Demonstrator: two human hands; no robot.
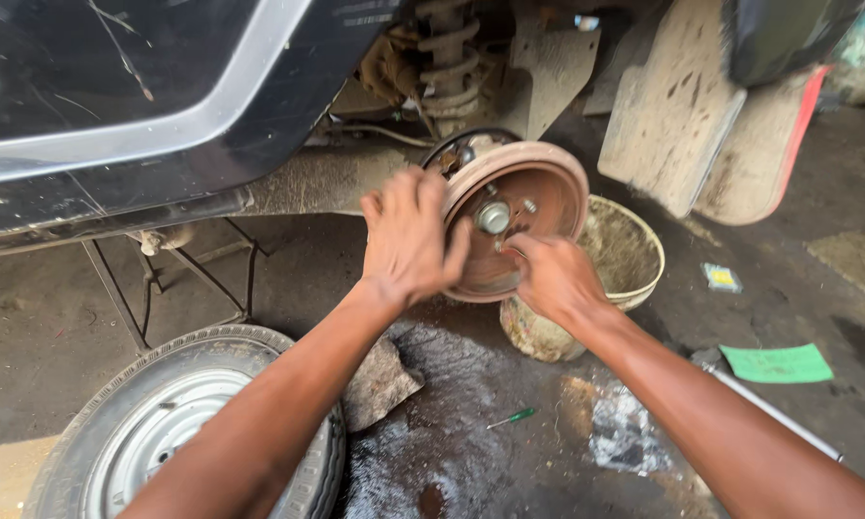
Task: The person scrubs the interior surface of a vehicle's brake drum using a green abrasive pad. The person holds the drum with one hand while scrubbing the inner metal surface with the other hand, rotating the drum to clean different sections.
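Two hands: we see both of our hands up at the brake drum, the round rusty part under the dark car.
Drum: it faces us, with the hub nut in its middle and small studs around it. Its axle runs toward us.
Left hand: it sits on the left rim of the drum. Our fingers are spread and curl over the edge. They look blurry, so we cannot tell how tight they hold.
Right hand: it is at the lower right of the drum, closer to the hub nut. The fingers bend in toward the drum face. We cannot tell if they pinch something small.
Arms: both reach forward and up, nearly straight.
Bucket: it stands just right of the drum, behind our right hand.
Wheel: it lies flat on the floor, left of and below the drum.
Screwdriver: green handle, on the wet floor below the drum.
Green card: far right of the drum.
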